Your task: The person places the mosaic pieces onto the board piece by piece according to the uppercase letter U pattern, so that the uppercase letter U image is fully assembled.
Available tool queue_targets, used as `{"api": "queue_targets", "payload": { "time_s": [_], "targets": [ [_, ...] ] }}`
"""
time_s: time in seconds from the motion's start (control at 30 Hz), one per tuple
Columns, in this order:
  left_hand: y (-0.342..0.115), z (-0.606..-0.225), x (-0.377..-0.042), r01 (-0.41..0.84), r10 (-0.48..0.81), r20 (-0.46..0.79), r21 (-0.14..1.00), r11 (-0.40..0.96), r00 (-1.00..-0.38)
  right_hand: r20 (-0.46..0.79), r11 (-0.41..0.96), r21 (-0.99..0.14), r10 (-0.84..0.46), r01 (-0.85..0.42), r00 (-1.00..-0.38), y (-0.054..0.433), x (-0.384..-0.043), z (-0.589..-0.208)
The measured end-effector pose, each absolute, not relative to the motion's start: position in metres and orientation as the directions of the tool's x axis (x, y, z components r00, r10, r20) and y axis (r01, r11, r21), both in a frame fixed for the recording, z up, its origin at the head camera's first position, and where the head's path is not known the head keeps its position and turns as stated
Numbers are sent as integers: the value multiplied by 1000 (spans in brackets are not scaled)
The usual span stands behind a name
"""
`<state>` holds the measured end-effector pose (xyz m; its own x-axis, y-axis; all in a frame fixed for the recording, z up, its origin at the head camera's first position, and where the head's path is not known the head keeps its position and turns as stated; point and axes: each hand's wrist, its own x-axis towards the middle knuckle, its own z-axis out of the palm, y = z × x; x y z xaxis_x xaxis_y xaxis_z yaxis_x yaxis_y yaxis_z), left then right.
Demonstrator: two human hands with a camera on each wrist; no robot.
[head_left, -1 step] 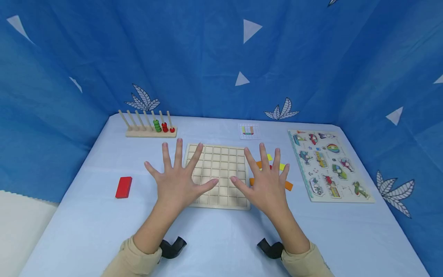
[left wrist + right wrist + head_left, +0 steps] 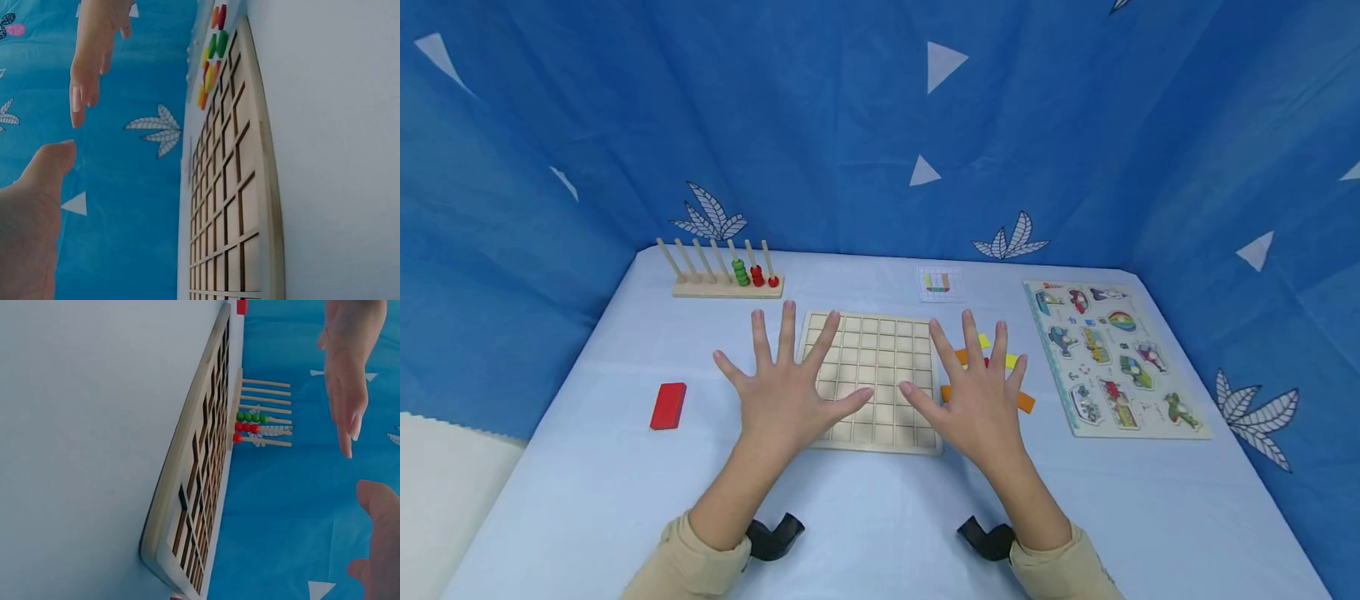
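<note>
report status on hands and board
Left hand, right hand: spread, holding nothing. Board: flat, bare where visible. Blocks: right of board, partly hidden by right hand.

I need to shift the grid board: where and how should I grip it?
Probably its near edge, left hand and right hand coming from the near side: the grid board lies flat, that edge unobstructed, while coloured pieces lie along its right.

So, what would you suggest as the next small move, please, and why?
I would probably lower the right hand to the blocks and pinch one: it hovers spread, holding nothing, the blocks lie beside the board on that hand's side, and the board's visible squares are bare.
</note>
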<state>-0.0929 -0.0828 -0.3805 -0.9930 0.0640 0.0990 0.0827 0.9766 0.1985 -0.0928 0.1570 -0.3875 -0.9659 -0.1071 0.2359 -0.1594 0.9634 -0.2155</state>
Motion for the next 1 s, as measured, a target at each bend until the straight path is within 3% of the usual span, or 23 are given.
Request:
{"api": "queue_targets", "payload": {
  "time_s": [0.53,1.0],
  "targets": [
    [-88,-393,-95,77,56,92,247,966,-994,274,958,-211,-133,-195,-953,168,-96,-395],
    [-101,-410,-98,109,83,91,340,934,-992,325,906,-340,-138,-251,-936,198,-110,-397]
  ]
}}
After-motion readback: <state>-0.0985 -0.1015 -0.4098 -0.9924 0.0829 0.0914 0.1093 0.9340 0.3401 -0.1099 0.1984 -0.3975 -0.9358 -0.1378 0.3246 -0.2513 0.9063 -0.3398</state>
